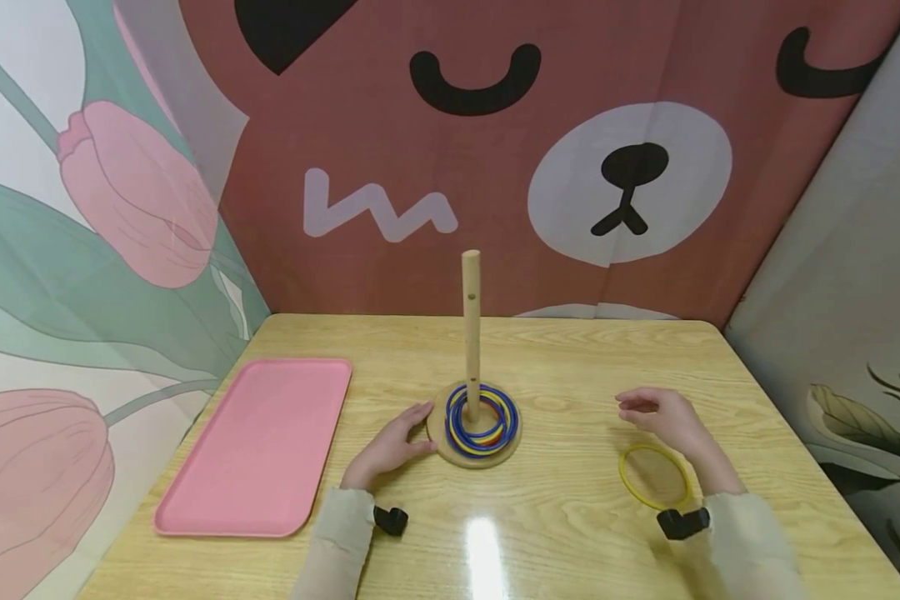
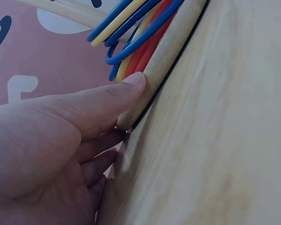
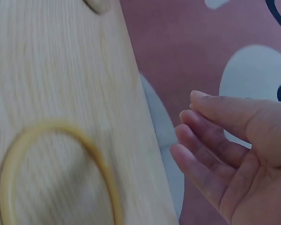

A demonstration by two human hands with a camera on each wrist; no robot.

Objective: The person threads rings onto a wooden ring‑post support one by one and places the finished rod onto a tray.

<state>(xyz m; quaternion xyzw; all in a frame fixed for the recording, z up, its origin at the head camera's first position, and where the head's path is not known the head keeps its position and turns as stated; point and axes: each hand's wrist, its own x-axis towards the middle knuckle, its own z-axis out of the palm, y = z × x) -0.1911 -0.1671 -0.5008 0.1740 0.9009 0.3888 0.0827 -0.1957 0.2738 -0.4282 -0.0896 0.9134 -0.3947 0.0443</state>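
A round wooden ring-toss stand (image 1: 437, 427) with an upright peg (image 1: 472, 333) is on the table. Around the foot of the peg lie several blue, yellow and red rings (image 1: 482, 450), stacked. My left hand (image 1: 390, 447) holds the left rim of the stand's base; in the left wrist view its thumb (image 2: 135, 83) lies on the rim and the other fingers bend beside it. My right hand (image 1: 671, 421) hovers over the table on the right, fingers loosely bent, holding nothing. Below it a single yellow ring (image 1: 624, 477) lies flat, also near the hand in the right wrist view.
A pink tray (image 1: 255, 450) lies on the table at the left. Behind the table (image 1: 570, 517) hangs a cloth with a bear face (image 1: 630, 183). Printed cloths with flowers and leaves flank both sides. Each wrist wears a small black camera.
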